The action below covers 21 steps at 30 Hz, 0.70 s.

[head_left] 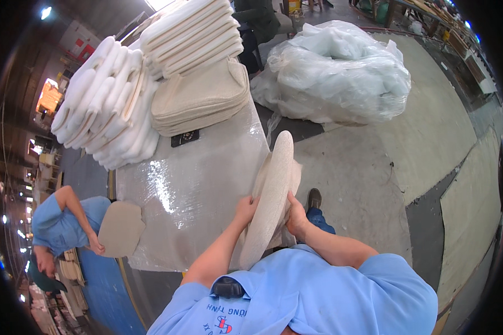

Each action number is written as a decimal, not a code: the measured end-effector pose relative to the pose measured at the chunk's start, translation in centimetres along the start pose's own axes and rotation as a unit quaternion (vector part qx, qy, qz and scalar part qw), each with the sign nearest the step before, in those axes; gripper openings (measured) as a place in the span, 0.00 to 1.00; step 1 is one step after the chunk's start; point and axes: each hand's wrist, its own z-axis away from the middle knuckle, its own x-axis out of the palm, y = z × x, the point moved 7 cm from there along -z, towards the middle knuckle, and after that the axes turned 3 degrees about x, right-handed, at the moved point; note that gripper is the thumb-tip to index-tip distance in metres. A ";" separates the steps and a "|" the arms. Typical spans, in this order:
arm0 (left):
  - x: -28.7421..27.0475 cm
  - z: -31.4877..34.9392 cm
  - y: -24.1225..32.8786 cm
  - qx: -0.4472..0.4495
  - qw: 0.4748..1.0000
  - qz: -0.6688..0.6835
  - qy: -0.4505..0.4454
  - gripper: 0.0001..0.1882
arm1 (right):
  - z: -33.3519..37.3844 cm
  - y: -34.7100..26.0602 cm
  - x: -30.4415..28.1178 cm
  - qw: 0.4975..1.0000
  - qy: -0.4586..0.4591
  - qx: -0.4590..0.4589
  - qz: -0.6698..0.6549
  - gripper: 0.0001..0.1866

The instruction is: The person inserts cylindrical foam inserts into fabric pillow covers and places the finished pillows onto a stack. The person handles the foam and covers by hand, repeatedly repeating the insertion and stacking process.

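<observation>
- One rounded, cream woven-fabric cushion [276,184] is held edge-up at the right edge of the shiny grey plastic-covered table [207,173].
- Bare left hand [246,210]: gripping the cushion's left side.
- Bare right hand [297,216]: gripping its right side.

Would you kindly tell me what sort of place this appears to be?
Probably a cushion or upholstery workshop, judging by the padded beige fabric cushion being held, stacks of folded white padding and a pile of beige fabric pieces.
</observation>
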 end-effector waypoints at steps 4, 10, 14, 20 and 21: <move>0.7 -2.4 0.4 -0.055 0.989 0.134 -0.020 0.24 | -2.2 -4.8 -0.6 0.999 0.037 0.003 -0.025 0.39; 1.8 -3.6 3.3 0.009 0.999 0.026 0.025 0.33 | -2.8 -5.3 -0.4 0.993 0.109 -0.033 -0.043 0.33; 3.7 -2.4 3.0 -0.023 0.999 0.002 -0.046 0.30 | -2.0 -3.3 -2.4 0.992 0.098 -0.046 -0.062 0.34; 3.1 -0.9 4.8 0.009 0.998 -0.050 0.041 0.27 | -5.5 -0.7 -8.1 0.987 0.142 -0.060 -0.046 0.36; 2.7 -0.6 5.7 0.023 0.995 -0.066 0.072 0.26 | -6.5 -0.5 -9.3 0.985 0.152 -0.076 -0.020 0.35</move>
